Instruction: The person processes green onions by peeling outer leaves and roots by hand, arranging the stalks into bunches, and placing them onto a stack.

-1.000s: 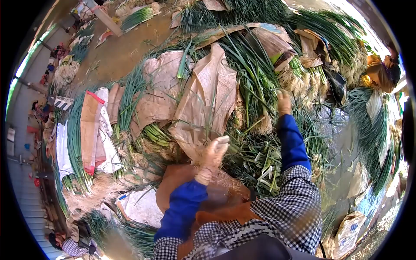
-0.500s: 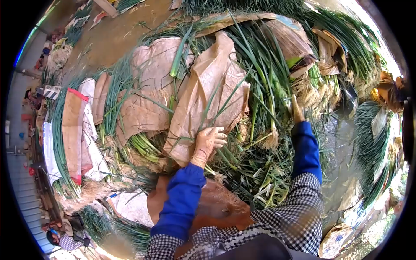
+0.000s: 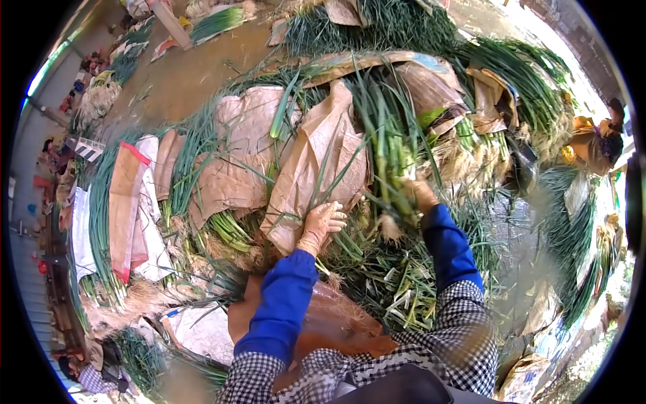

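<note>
My left hand (image 3: pixel 321 225), in a pale glove, rests at the lower right edge of a brown sacking sheet (image 3: pixel 316 161). Its fingers are partly stretched out to the right, and a few loose green leaves lie beside them. With my right hand (image 3: pixel 420 195) I grip a bunch of green onions (image 3: pixel 393 151) near the root end; some of the fingers are hidden against the stalks. The bunch's leaves point away from me, and its pale roots hang toward me. Below both hands lies a heap of green trimmings (image 3: pixel 397 276).
More onion bundles under brown sheets (image 3: pixel 235 178) lie to the left. Rooted bundles (image 3: pixel 468 148) are at the upper right, with further leaves (image 3: pixel 572 236) beyond wet ground (image 3: pixel 515 242). A brown apron (image 3: pixel 330 316) covers my lap. Another person (image 3: pixel 94 374) is at the lower left.
My right hand has moved left, onto the onion bunch, and the stalks there are now drawn together. My left hand stays beside the sheet. The view has tilted slightly.
</note>
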Available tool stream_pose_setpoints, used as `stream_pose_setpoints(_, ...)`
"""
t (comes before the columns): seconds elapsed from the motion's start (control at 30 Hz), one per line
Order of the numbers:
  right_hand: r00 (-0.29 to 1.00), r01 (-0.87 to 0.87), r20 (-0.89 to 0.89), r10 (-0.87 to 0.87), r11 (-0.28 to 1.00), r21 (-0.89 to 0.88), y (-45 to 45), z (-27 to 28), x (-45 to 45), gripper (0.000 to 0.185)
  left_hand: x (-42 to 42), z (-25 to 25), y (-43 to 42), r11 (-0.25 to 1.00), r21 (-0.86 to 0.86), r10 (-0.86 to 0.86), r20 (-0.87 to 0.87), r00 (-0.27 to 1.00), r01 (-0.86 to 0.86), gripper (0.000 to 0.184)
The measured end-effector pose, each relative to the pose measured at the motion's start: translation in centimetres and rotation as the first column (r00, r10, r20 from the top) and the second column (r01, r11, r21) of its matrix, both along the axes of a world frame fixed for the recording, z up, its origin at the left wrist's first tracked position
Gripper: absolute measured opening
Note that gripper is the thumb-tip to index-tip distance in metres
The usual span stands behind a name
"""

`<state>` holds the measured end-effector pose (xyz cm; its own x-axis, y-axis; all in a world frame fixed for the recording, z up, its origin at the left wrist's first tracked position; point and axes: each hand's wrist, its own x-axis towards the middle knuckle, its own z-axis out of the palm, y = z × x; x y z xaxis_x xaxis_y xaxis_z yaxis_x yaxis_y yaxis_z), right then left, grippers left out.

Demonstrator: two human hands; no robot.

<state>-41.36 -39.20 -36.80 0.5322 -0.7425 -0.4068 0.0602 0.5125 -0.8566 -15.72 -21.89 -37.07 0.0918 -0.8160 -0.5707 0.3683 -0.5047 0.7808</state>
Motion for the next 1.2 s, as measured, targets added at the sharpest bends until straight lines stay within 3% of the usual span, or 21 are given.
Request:
stream_pose_setpoints(0.03,0.998,0.057,0.031,-0.053,0.989,-0.14,1.0,-1.6,1.5,0.028,-1.1,0.6,-0.1,1.0,-0.022,-0.004,0.007,1.0,0.005,0.048)
stream_pose_setpoints(0.1,0.988,0.098,0.145,-0.061,0.959,-0.265,6.1,3.0,5.0,0.028,-4.3,0.7,-0.2,0.977,-0.038,0.178,-0.397,0.901,-0.21,0.052)
stream_pose_setpoints(0.13,0.982,0.082,0.182,-0.056,0.987,-0.136,7.6,0.9,6.1,0.032,-4.9,-1.0,-0.4,0.966,0.02,0.204,-0.671,0.713,-0.258,0.051)
stream_pose_setpoints(0.17,0.973,0.095,0.225,-0.053,0.98,-0.177,10.2,1.4,7.6,0.036,-5.2,-2.4,-0.4,0.955,0.097,0.218,-0.87,0.441,-0.28,0.05)
stream_pose_setpoints(0.23,0.955,-0.145,-0.298,-0.015,0.848,-0.509,12.7,2.6,8.6,0.051,-6.0,3.4,1.6,0.955,-0.183,0.044,-0.695,0.717,-0.235,0.045)
stream_pose_setpoints(0.37,0.912,-0.282,-0.389,-0.128,0.491,-0.824,15.4,9.8,10.5,0.057,-4.3,10.2,5.5,0.872,-0.269,0.208,-0.553,0.807,-0.409,0.043)
stream_pose_setpoints(0.43,0.959,-0.244,-0.283,-0.01,0.479,-0.843,16.8,12.7,11.9,0.057,-3.1,13.8,8.2,0.817,-0.382,0.176,-0.548,0.818,-0.432,0.041)
stream_pose_setpoints(0.5,0.962,-0.272,-0.177,0.209,0.655,-0.705,18.4,14.9,12.4,0.057,-1.5,14.9,11.1,0.769,-0.505,0.122,-0.486,0.865,-0.392,0.041)
stream_pose_setpoints(0.57,0.956,-0.245,0.03,0.29,0.854,-0.46,19.1,11.7,13.4,0.044,2.2,8.7,12.5,0.86,-0.328,0.246,-0.406,0.88,-0.391,0.041)
stream_pose_setpoints(0.6,0.941,-0.332,-0.196,0.275,0.865,-0.377,17.8,8.7,12.9,0.038,1.9,10.0,13.6,0.849,-0.139,0.483,-0.188,0.855,-0.51,0.042)
stream_pose_setpoints(0.63,0.966,-0.257,-0.056,0.251,0.953,-0.162,16.5,3.7,12.1,0.04,1.2,11.2,14.8,0.769,0.034,0.635,0.072,0.769,-0.638,0.044)
stream_pose_setpoints(0.67,0.815,-0.324,-0.574,-0.079,0.759,-0.565,16.2,1.3,9.9,0.041,5.6,1.5,16.9,0.797,-0.281,0.571,0.066,0.818,-0.534,0.048)
stream_pose_setpoints(0.7,0.752,-0.341,-0.627,-0.201,0.697,-0.631,16.7,1.4,7.0,0.04,7.1,-0.5,19.4,0.764,-0.131,0.622,-0.11,0.775,-0.632,0.048)
stream_pose_setpoints(0.77,0.788,-0.239,-0.531,-0.311,0.641,-0.729,16.9,2.1,3.9,0.031,7.5,-0.2,21.4,0.676,-0.16,0.699,-0.171,0.695,-0.719,0.046)
stream_pose_setpoints(0.8,0.757,-0.235,-0.56,-0.337,0.659,-0.715,17.6,3.0,3.0,0.028,6.2,0.6,22.3,0.691,-0.214,0.71,0.02,0.704,-0.691,0.046)
stream_pose_setpoints(0.83,0.726,-0.221,-0.577,-0.374,0.668,-0.71,18.2,5.2,3.1,0.025,5.7,1.5,23.3,0.69,-0.266,0.7,0.004,0.715,-0.674,0.045)
stream_pose_setpoints(0.9,0.811,-0.156,-0.439,-0.386,0.58,-0.799,19.8,7.1,4.6,0.023,4.9,2.7,24.2,0.649,-0.273,0.74,0.007,0.673,-0.71,0.039)
stream_pose_setpoints(0.97,0.842,-0.334,-0.49,-0.226,0.496,-0.802,22.0,8.5,7.1,0.025,3.5,2.8,25.2,0.63,-0.345,0.745,0.016,0.667,-0.696,0.035)
stream_pose_setpoints(1.03,0.794,-0.495,-0.577,-0.192,0.349,-0.796,23.1,8.2,10.4,0.032,1.7,3.5,25.7,0.6,-0.463,0.724,-0.034,0.689,-0.653,0.023)
stream_pose_setpoints(1.13,0.572,-0.742,-0.8,-0.183,0.302,-0.599,23.4,9.3,15.4,0.045,-2.0,4.2,25.9,0.688,-0.449,0.664,0.071,0.744,-0.571,0.02)
stream_pose_setpoints(1.2,0.545,-0.787,-0.834,-0.088,0.29,-0.545,23.2,8.9,16.7,0.04,-4.4,5.0,25.5,0.724,-0.409,0.635,0.08,0.769,-0.555,0.02)
